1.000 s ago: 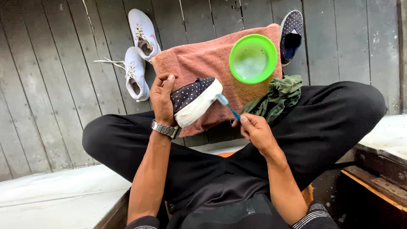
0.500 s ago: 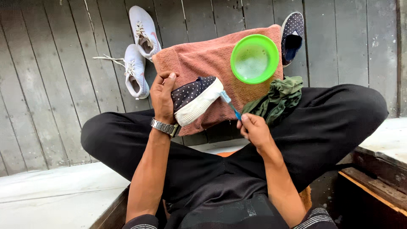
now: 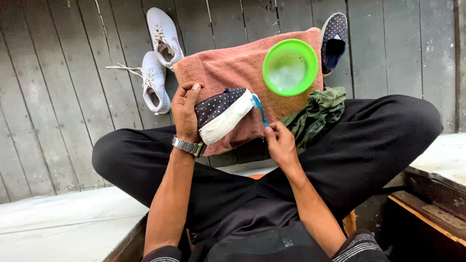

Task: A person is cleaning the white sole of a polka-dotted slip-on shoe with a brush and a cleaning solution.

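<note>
We look down at our crossed legs in black trousers on a grey plank floor (image 3: 48, 97). Our left hand (image 3: 184, 109) grips a dotted dark shoe (image 3: 221, 114) by its heel end, fingers closed around it, its white sole turned toward our right. Our right hand (image 3: 279, 143) pinches a blue toothbrush (image 3: 259, 109), its bristles touching the sole's edge at the toe. The shoe is held just above a pink towel (image 3: 228, 70). On the towel sits a green bowl (image 3: 290, 67) of soapy water. A green cloth (image 3: 318, 114) lies beside our right knee. Two white sneakers (image 3: 158, 58) and the matching dotted shoe (image 3: 334, 41) lie on the floor beyond.
</note>
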